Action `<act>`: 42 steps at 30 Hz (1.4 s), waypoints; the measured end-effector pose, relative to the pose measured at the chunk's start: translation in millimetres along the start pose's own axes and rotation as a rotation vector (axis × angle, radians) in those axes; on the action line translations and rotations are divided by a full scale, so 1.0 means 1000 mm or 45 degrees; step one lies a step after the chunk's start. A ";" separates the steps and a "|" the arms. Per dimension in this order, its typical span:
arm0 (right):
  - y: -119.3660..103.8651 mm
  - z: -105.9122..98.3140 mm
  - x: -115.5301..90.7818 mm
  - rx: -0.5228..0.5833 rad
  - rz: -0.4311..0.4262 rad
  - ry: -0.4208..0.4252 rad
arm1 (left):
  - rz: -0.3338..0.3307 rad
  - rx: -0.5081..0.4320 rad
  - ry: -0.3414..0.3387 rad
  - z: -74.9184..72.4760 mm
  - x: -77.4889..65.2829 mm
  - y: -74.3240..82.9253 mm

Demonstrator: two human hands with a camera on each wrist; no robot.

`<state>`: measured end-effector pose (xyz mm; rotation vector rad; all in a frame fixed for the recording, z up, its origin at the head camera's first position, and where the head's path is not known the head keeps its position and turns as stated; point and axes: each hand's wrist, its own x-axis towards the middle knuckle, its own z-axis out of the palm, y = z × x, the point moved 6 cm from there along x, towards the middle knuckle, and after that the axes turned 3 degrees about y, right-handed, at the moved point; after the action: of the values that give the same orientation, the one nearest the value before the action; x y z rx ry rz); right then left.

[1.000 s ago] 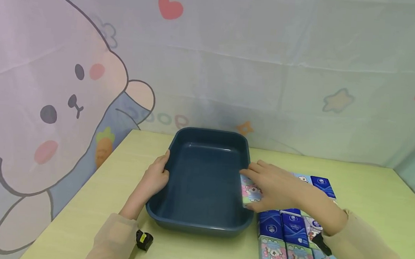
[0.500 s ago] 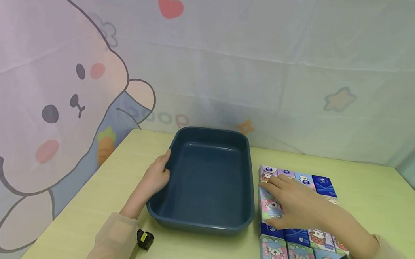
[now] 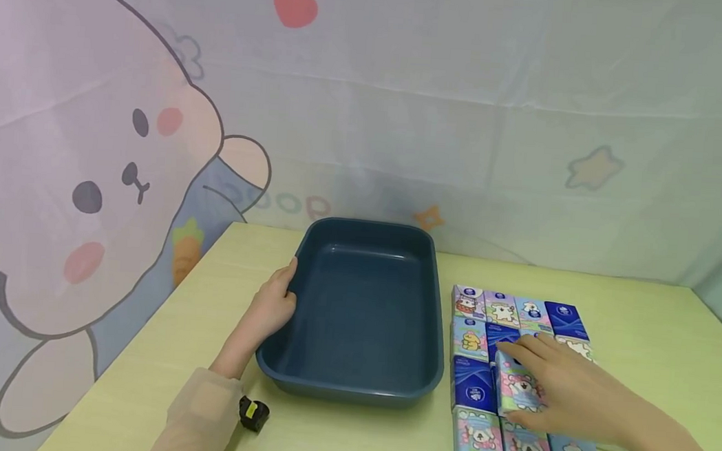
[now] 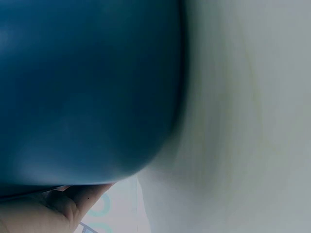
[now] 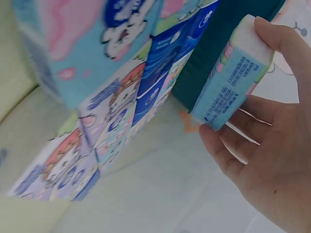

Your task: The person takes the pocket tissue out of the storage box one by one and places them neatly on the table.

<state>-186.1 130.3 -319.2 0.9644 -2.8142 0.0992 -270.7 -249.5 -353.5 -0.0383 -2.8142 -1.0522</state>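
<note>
My right hand pinches a light blue and pink tissue pack between thumb and fingers, over the second column of packs in the head view. In the right wrist view, the held tissue pack sits apart from the rows, thumb at one end and fingertips at the other. A dark blue plastic basin stands upright to the left, with nothing inside. My left hand grips its left rim; in the left wrist view some fingers show beside the basin wall.
Several tissue packs, such as a dark blue pack and a cartoon pack, lie in a grid right of the basin. A small black item with a yellow mark is by the left sleeve. A printed cloth hangs behind the table.
My right hand has carried the tissue pack rightward and nearer, from the basin's right rim to above the pack grid. The left hand stays at the basin's rim.
</note>
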 end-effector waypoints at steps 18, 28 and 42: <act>0.038 0.033 -0.061 0.005 0.356 -0.262 | -0.007 -0.002 -0.011 0.002 0.002 -0.002; 0.063 0.054 -0.090 0.075 0.465 -0.492 | -0.014 0.002 -0.010 0.001 0.002 -0.002; 0.079 0.070 -0.118 0.078 0.485 -0.496 | -0.010 -0.011 -0.011 0.001 0.001 -0.001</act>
<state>-151.9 256.0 -410.0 0.4844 -3.3429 0.0467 -272.0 -250.0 -354.9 -0.0328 -2.8199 -1.0688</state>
